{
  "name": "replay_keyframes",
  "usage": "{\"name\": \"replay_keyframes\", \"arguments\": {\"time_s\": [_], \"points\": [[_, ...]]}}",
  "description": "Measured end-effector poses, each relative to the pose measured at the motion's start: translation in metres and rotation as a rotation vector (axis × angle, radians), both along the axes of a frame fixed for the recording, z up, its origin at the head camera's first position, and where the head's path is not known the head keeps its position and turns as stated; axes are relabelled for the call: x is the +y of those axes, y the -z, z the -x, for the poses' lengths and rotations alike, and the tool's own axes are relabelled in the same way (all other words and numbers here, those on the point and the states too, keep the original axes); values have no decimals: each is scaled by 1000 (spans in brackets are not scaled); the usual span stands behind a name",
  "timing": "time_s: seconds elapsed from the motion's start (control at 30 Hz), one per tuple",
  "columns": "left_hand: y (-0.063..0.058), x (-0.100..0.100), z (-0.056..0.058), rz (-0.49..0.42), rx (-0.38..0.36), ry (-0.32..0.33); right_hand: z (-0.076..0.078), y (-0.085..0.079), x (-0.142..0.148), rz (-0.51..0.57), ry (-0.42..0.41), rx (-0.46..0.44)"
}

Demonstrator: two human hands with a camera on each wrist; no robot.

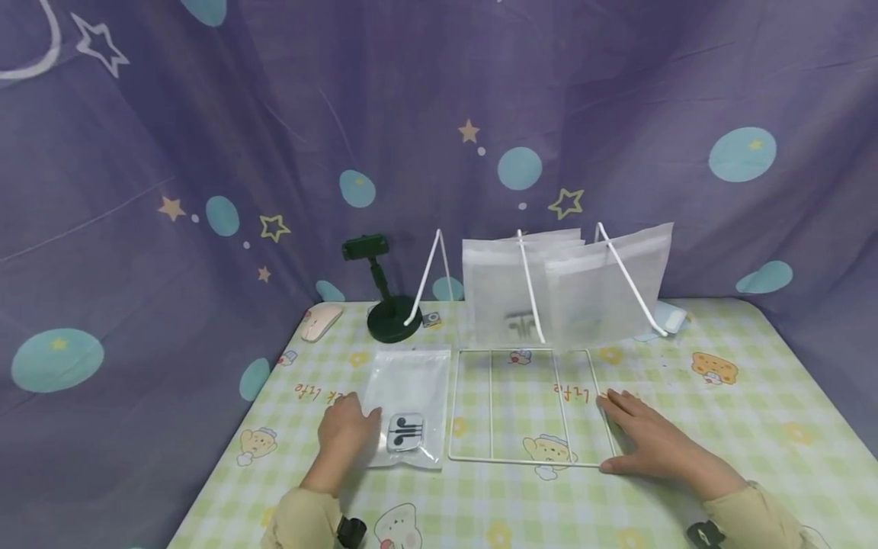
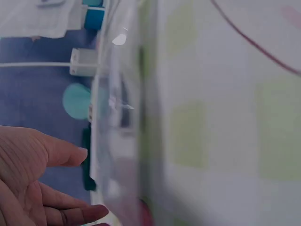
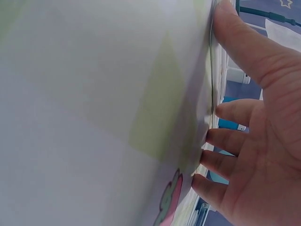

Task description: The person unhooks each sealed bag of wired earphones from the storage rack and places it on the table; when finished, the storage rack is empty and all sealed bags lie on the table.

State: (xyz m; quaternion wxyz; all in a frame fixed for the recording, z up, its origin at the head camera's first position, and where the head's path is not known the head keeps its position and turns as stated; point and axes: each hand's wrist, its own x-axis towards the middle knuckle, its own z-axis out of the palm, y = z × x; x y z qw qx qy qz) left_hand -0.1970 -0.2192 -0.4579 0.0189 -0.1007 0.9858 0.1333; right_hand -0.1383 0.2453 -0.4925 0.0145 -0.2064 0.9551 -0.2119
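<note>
A clear zip bag (image 1: 411,381) lies flat on the table, holding white earphones in a small square case (image 1: 405,432). My left hand (image 1: 345,425) rests at the bag's left edge, its thumb and fingers spread apart in the left wrist view. Right of the bag is a white wire rack (image 1: 528,461), its flat base towards me and its slanted bars at the back. Frosted bags (image 1: 607,293) stand between those bars, one showing dark earphones through it. My right hand (image 1: 648,441) lies by the base's right side, thumb at the front corner and fingertips on the tablecloth.
Behind the zip bag stands a dark green phone stand (image 1: 391,320), with a pale mouse (image 1: 321,322) to its left. A light blue item (image 1: 668,316) lies behind the rack's right end. A purple patterned curtain (image 1: 411,114) hangs behind the checkered tablecloth (image 1: 720,419).
</note>
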Motion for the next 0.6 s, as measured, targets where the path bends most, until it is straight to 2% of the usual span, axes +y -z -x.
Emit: {"name": "replay_keyframes", "arguments": {"time_s": [0.1,0.2,0.27,0.47,0.6], "points": [[-11,11,2,36,55,46,0,0,1,6,0,-8],[-21,26,3,6,113,108,-1,1,1,17,-2,-17],[-26,38,4,-49,152,168,-1,2,1,22,-2,-19],[-38,73,15,-260,297,408,-2,2,1,35,1,-18],[-45,94,27,-387,358,487,-1,1,0,39,3,-16]]}}
